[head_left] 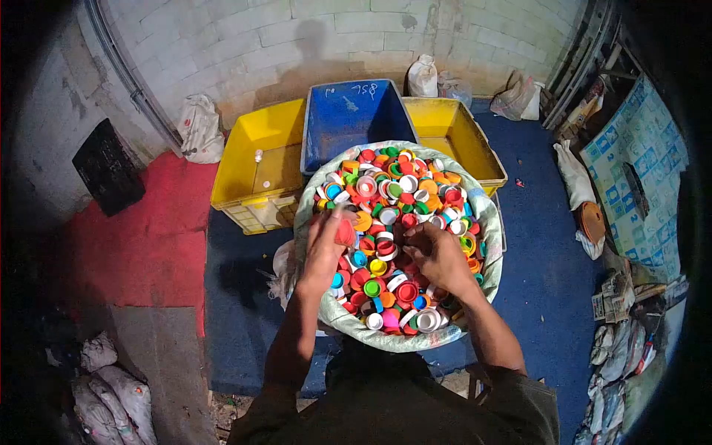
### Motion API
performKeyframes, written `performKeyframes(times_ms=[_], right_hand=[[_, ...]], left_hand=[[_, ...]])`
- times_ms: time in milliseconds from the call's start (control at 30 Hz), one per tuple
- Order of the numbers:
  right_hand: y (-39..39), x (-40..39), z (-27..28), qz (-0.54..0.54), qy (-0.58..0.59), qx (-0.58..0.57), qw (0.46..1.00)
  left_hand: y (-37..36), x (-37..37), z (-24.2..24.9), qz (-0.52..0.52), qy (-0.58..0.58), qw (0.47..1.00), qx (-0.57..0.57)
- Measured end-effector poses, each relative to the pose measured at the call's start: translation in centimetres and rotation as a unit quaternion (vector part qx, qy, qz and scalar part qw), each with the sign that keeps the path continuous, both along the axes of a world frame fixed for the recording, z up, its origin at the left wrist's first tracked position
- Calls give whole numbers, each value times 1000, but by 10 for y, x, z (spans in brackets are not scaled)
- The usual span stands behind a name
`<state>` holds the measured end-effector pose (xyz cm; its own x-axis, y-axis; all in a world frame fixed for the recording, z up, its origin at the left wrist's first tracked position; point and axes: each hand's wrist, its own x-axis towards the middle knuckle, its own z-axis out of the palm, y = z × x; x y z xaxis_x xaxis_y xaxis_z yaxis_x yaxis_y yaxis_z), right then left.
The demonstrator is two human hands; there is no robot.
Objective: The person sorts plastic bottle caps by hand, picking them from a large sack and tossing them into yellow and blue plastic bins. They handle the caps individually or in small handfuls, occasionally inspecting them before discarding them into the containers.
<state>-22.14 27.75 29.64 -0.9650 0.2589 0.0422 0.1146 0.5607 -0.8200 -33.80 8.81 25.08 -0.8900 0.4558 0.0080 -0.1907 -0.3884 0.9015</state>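
Note:
A round sack with a rolled pale green rim (pixel 489 222) is full of coloured plastic caps (pixel 377 267). Over the left part of the caps, my left hand (pixel 325 248) is closed on a red cap (pixel 345 232). My right hand (pixel 439 256) is bent over the caps right of the middle, its fingers curled above a dark gap in the pile. Whether anything sits between those fingertips is too dark to tell.
Behind the sack stand a blue crate (pixel 354 119) and two yellow crates, one at the left (pixel 259 159) with small white pieces inside, one at the right (pixel 452 133). White sacks (pixel 200 130) lean on the wall. Bundled bags (pixel 619 356) lie at the right.

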Motion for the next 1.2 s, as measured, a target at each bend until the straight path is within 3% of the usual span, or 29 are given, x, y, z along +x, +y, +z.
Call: performKeyframes(times_ms=[33,200,433,533,633,933,1033,1133,1200], right_hand=[[1,-1,-2,-8,-7,8,1000],[18,-10,4,10,30,86,996],[47,-35,-15,100,0,-29,995],[49,-44,-28,100,81,-92,987],[49,-42,-15,119,92,92,984],[28,-42,-4,94,-62,293,950],[31,-43,-17,69,2,258,964],[42,-38,-15,52,86,123,987],[51,-27,-10,-5,106,-93,990]], left_hand=[[-3,0,-2,-24,-76,994,73],[-17,-3,-4,-78,-196,963,168],[-18,1,-10,-80,-227,953,186],[-16,3,-13,-74,-232,954,175],[-16,5,-12,-66,-215,960,168],[-4,8,-3,-61,-153,980,115],[4,10,4,-41,-91,994,47],[13,7,3,-25,-2,999,-42],[19,4,0,-16,124,986,-113]])
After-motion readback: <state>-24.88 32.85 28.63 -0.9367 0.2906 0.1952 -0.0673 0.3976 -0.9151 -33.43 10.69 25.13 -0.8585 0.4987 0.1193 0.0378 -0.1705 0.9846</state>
